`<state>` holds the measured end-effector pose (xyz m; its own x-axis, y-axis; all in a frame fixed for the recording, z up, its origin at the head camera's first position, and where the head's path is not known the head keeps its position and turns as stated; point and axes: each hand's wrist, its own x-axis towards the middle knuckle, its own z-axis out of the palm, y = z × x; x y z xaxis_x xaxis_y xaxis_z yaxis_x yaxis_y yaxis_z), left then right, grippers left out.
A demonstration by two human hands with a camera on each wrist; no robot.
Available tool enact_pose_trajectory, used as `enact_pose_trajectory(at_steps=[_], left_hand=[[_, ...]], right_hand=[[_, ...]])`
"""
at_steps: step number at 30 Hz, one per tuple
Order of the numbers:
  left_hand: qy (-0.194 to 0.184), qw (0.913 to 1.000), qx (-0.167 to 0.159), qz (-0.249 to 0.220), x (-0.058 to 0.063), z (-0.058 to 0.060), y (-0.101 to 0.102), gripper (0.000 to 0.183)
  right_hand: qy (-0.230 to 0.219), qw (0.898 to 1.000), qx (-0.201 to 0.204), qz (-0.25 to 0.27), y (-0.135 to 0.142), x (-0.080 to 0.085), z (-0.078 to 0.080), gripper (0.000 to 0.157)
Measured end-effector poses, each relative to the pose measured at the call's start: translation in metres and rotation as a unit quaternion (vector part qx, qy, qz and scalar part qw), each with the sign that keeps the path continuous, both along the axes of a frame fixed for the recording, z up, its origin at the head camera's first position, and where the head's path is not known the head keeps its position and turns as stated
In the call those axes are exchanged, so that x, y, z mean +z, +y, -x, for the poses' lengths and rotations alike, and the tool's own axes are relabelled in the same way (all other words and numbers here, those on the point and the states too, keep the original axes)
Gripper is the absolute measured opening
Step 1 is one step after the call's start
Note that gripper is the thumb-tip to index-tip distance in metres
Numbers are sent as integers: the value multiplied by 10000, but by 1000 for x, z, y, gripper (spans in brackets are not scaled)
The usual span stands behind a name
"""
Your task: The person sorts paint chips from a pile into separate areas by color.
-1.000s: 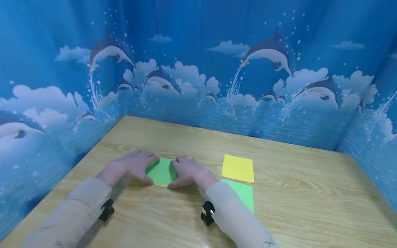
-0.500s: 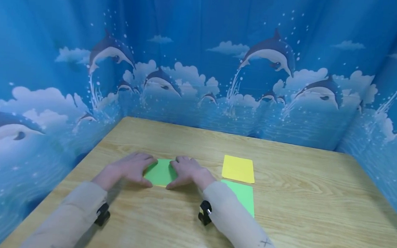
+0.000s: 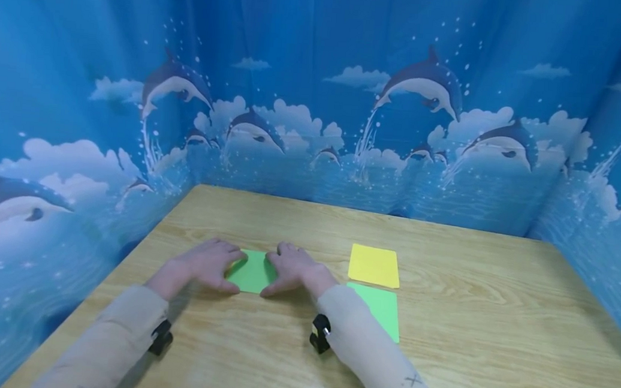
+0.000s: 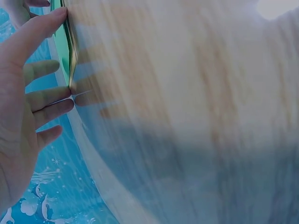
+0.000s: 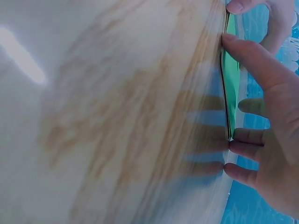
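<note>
A square green card lies on the wooden table between my two hands, with a sliver of yellow showing under its left side. My left hand holds its left end, thumb at the near edge and fingertips at the side. At the right end my right hand grips it the same way, thumb at the near corner. Seen low in the right wrist view, the green card has a thin layered edge, and its far side is partly hidden by fingers.
Right of my hands a yellow card lies flat, with a second green card just in front of it, partly covered by my right sleeve. A blue dolphin-print curtain surrounds the wooden table.
My left hand has shifted slightly left and the right hand stays nearly in place. The yellow strip along the near edge is no longer visible; yellow now shows at the left side.
</note>
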<state>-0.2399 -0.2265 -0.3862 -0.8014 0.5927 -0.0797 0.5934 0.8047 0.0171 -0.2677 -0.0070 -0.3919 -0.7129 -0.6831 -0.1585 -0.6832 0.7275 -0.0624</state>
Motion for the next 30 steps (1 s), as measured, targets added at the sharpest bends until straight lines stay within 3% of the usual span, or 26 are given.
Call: enact_pose_trajectory(at_steps=[7,18,30], left_hand=[[79,9997,42,-210,-1,1,0,66],[-45,9999,116,-33,0,2,2,74],[-136,9999,-30,-91,-5,4,9,88]], right_hand=[[126,9998,99,-87,-5,-1,-3,96],[211,9989,34,-420,-9,2,-10,98],[50,10000,72,-10,-9,1,-7,89]])
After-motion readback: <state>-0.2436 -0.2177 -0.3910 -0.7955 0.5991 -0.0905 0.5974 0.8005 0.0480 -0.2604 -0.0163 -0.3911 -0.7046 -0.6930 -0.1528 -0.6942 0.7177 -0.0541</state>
